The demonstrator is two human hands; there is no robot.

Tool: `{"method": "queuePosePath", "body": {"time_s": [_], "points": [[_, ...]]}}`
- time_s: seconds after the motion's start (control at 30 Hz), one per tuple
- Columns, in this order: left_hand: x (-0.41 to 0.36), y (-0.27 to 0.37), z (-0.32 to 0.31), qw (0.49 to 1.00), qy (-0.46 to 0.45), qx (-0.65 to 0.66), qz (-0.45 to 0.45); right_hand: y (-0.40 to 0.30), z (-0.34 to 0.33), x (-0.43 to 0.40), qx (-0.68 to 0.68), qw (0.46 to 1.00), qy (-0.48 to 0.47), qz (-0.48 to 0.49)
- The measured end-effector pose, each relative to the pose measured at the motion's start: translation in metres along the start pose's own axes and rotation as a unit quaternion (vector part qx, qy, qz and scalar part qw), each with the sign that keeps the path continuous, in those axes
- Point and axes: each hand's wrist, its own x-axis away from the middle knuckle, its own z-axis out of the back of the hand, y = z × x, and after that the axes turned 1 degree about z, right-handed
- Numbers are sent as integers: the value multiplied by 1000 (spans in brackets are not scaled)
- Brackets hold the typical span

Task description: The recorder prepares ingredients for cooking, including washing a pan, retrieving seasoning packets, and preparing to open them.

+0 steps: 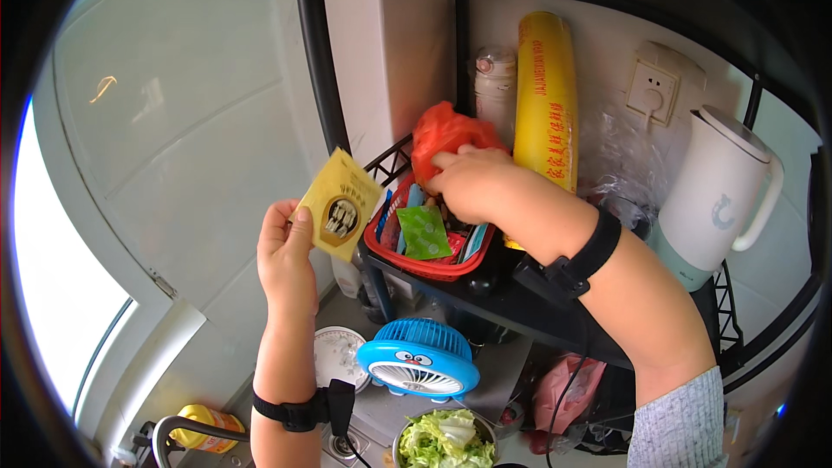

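Note:
In my left hand (286, 253) is a flat yellow packet (339, 205) with a food picture and writing on it, pinched between thumb and fingers left of the basket. My right hand (471, 182) reaches over the back of a red plastic basket (426, 268), its fingers against a crumpled red plastic bag (442, 133). Whether they grip the bag is unclear, as the hand hides part of it. The basket sits on a black shelf (552, 315). Inside lie a green sachet (424, 233), a red packet (457, 247) and other small items partly covered by my hand.
Behind the basket stand a pale bottle (495, 88) and a tall yellow cling-wrap roll (548, 91). A white electric kettle (708, 195) is at the right. Below are a blue fan (419, 361), a plate (339, 354), a bowl of lettuce (448, 439) and a faucet (195, 422).

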Motion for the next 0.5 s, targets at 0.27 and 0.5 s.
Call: {"method": "queuePosePath", "body": {"time_s": [0.27, 0.5], "points": [[8, 26, 2, 992, 0, 93, 89, 21, -1, -14, 33, 980, 158, -119], [12, 40, 7, 984, -117, -82, 104, 25, 3, -8, 74, 972, 202, -94]]}}
